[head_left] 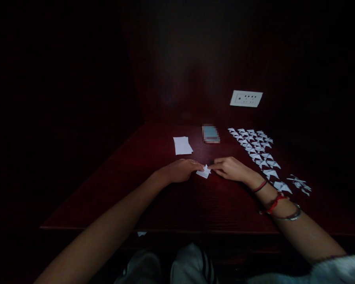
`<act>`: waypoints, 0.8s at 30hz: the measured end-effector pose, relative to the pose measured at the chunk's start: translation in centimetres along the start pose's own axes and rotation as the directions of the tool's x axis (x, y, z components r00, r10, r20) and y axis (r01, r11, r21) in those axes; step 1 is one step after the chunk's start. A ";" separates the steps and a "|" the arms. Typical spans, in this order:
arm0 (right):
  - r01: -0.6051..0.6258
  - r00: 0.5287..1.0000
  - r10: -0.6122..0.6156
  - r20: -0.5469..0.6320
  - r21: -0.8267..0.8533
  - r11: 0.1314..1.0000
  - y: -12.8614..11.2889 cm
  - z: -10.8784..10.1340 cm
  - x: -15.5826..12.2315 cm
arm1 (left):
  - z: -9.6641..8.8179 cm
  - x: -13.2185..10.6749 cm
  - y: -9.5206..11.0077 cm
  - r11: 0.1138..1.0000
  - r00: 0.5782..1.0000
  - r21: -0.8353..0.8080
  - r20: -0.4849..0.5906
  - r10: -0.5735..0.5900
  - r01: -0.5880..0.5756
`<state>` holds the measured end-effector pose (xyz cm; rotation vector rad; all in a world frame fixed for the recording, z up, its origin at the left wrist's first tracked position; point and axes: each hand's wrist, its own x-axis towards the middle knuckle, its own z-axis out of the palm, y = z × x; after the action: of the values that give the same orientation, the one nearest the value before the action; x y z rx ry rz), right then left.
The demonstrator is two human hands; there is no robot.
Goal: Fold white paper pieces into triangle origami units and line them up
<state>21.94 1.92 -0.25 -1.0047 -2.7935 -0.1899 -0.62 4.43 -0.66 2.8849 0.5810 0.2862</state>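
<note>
A small piece of white folded paper (206,173) lies on the dark red table, with pointed corners sticking up at its top and right. From the left, my left hand (184,170) is closed on it, the fingertips pressing on its left part and a ring on one finger. My right hand (230,169) meets its right corner with index finger and thumb, the other fingers curled in. Dim light hides the exact grip of the fingertips. Farther right, several finished folded paper pieces (256,146) of pointed shape are laid out in rows.
A stack of white paper sheets (182,146) lies beyond my left hand. A blurred-out phone (210,134) rests near the wall, below a white socket plate (246,98). Thin paper scraps (300,184) sit at the right. The table's front edge (195,231) runs above my knees.
</note>
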 end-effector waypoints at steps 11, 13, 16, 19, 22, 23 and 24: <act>0.011 1.000 -0.011 -0.007 -0.077 0.997 -0.3 0.0 0.1 | 0.2 -0.1 -0.3 1.000 1.000 0.009 -0.018 0.003 -0.003; 0.012 1.000 -0.011 0.011 -0.083 0.997 -0.2 0.1 0.2 | 0.3 0.0 -0.4 1.000 1.000 0.010 -0.018 0.007 -0.006; 0.008 1.000 -0.005 0.028 -0.087 0.996 -0.1 0.2 0.2 | 0.4 0.0 -0.5 1.000 1.000 0.006 -0.021 0.013 -0.013; -0.005 1.000 0.007 0.027 -0.070 0.998 0.1 0.2 0.1 | 0.4 0.0 -0.6 1.000 1.000 0.000 -0.019 0.020 -0.020; -0.030 0.999 0.030 0.016 -0.033 0.999 0.5 0.3 -0.1 | 0.5 -0.1 -0.7 1.000 0.999 0.005 -0.018 0.028 -0.028; -0.040 0.999 0.040 0.008 -0.011 0.999 0.6 0.3 -0.2 | 0.5 -0.1 -0.7 1.000 0.999 0.013 -0.018 0.028 -0.028; -0.051 0.999 0.051 -0.002 0.014 0.999 0.7 0.3 -0.2 | 0.5 -0.1 -0.7 0.999 0.999 0.025 -0.022 0.024 -0.023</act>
<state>22.50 2.36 -0.58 -1.0708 -2.7597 -0.1649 -0.86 4.90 -1.30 2.9177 0.5584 0.3176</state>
